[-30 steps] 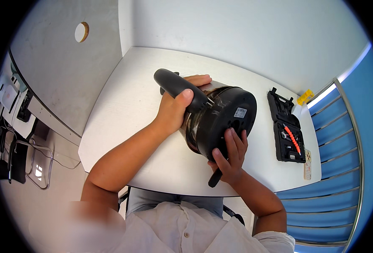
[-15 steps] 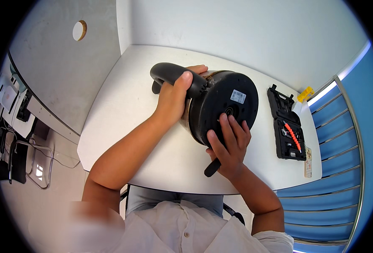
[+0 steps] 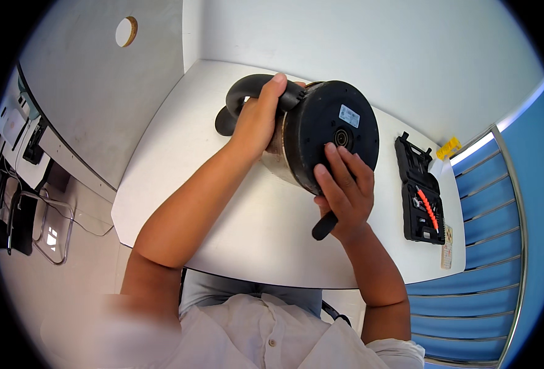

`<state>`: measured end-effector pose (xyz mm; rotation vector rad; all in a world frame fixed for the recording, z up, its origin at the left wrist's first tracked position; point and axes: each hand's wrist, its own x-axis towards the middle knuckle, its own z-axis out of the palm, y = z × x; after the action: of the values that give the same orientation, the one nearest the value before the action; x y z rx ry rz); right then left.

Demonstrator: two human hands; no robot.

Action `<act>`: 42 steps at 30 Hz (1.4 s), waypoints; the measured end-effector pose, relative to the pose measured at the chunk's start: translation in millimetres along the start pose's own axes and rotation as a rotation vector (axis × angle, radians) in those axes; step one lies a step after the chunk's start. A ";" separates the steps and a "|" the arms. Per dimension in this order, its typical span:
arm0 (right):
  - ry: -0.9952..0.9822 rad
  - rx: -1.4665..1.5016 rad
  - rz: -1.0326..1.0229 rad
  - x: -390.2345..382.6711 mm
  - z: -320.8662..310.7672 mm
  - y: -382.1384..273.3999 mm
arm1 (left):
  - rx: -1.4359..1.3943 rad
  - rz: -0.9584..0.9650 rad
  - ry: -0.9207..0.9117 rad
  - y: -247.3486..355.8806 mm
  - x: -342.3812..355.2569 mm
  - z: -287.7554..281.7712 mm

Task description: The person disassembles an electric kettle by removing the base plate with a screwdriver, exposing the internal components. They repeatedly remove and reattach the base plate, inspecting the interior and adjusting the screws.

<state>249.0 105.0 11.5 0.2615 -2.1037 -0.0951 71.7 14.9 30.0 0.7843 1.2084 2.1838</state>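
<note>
An electric kettle (image 3: pixel 312 144) with a metal body is tipped on its side above the white table, its round black base (image 3: pixel 358 98) turned toward me. My left hand (image 3: pixel 260 120) grips it at the curved black handle (image 3: pixel 247 84), thumb over the handle. The fingers of my right hand (image 3: pixel 346 194) lie against the lower part of the base, below the ringed socket (image 3: pixel 342 137) at its middle. From under that palm sticks out a black rounded handle (image 3: pixel 325 226); the rest of this tool is hidden by the hand.
On the right of the white table (image 3: pixel 186 184) lies an open black tool case (image 3: pixel 419 212) with a red flexible shaft (image 3: pixel 427 209). Beside it are a pale remote control (image 3: pixel 447 249) and a yellow object (image 3: pixel 448 147). A metal railing (image 3: pixel 521 227) runs past the table's right edge.
The kettle and both hands have moved up and slightly right in the view. The base has turned a little, and more of its central socket shows above my right fingertips.
</note>
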 end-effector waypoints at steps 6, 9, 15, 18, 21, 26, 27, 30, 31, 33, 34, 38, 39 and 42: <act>-0.026 0.004 -0.028 8.7 0.4 3.8 | -0.019 -0.006 0.003 -0.7 4.4 -5.3; -0.037 -0.006 -0.042 12.2 1.9 4.7 | 0.007 -0.018 0.041 -3.5 8.0 -10.5; -0.013 -0.017 -0.115 10.5 8.1 13.5 | 0.053 -0.030 0.002 -13.6 18.0 -22.1; 0.016 -0.011 -0.145 8.5 10.5 21.8 | 0.082 0.001 -0.027 -11.4 14.0 -19.5; 0.020 0.023 -0.152 8.9 11.1 23.6 | 0.075 0.008 -0.035 -10.3 14.3 -19.8; 0.025 0.049 -0.103 8.4 11.0 21.0 | 0.070 0.004 -0.027 -10.3 14.4 -20.9; 0.022 0.033 -0.100 7.3 10.2 20.9 | 0.053 0.018 -0.012 -10.9 13.1 -18.0; 0.000 -0.008 -0.089 4.3 7.4 21.2 | 0.047 0.024 0.003 -9.0 9.2 -12.3; -0.016 -0.018 -0.084 3.7 6.7 21.1 | 0.052 0.020 0.003 -7.8 8.3 -11.0; -0.048 -0.016 -0.063 4.0 4.2 20.2 | 0.076 0.007 -0.026 -4.2 8.2 -12.0; -0.065 -0.005 -0.047 6.0 3.1 18.2 | 0.088 -0.001 -0.042 -3.5 8.6 -13.2; -0.125 0.030 -0.005 14.1 1.0 15.3 | -0.006 -0.059 0.077 -4.0 13.3 -16.1; -0.096 0.052 -0.033 16.9 2.6 18.7 | -0.047 -0.075 0.090 -2.6 14.5 -15.3; -0.017 0.205 -0.052 23.9 4.2 31.7 | -0.029 -0.103 0.083 5.2 10.9 -13.7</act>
<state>228.8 130.3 34.8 0.4396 -2.1256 0.0887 53.7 12.1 31.1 0.6113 1.2268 2.1636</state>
